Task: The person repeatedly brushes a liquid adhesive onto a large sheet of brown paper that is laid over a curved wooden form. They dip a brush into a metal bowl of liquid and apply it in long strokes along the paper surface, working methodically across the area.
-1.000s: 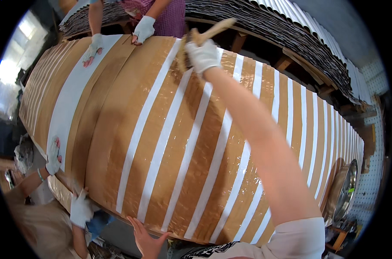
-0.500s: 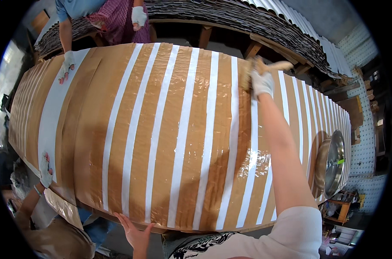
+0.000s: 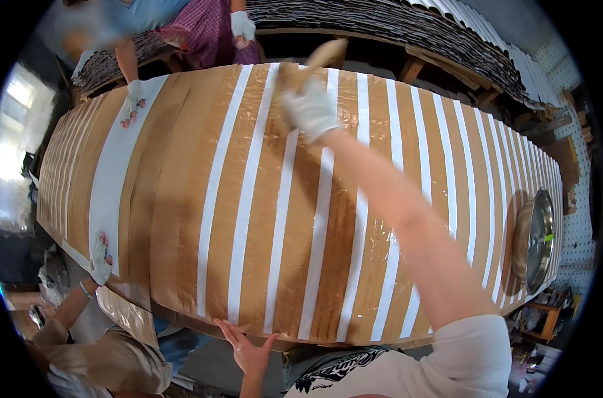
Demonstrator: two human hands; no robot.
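Across the long table lie overlapping brown paper sheets (image 3: 251, 219), with white strips showing between them; several patches shine wet. In a white glove, my right hand (image 3: 309, 114) is closed round the wooden handle of a broad brush (image 3: 327, 56), near the far edge of the sheets. The brush and hand are smeared by motion, and its bristles are partly hidden. My bare left hand (image 3: 250, 349) rests with fingers spread at the near edge of the sheets.
A metal bowl (image 3: 535, 242) stands on the sheets at the right. Two co-workers' gloved hands, one far (image 3: 133, 104) and one near (image 3: 101, 259), press a wide white strip at the left. Behind the table is a long stack of dark sheets (image 3: 354, 33).
My right hand has swept the brush leftward along the far side of the sheets. My left hand stays at the near edge. The whole view has shifted, moving the scene rightward.
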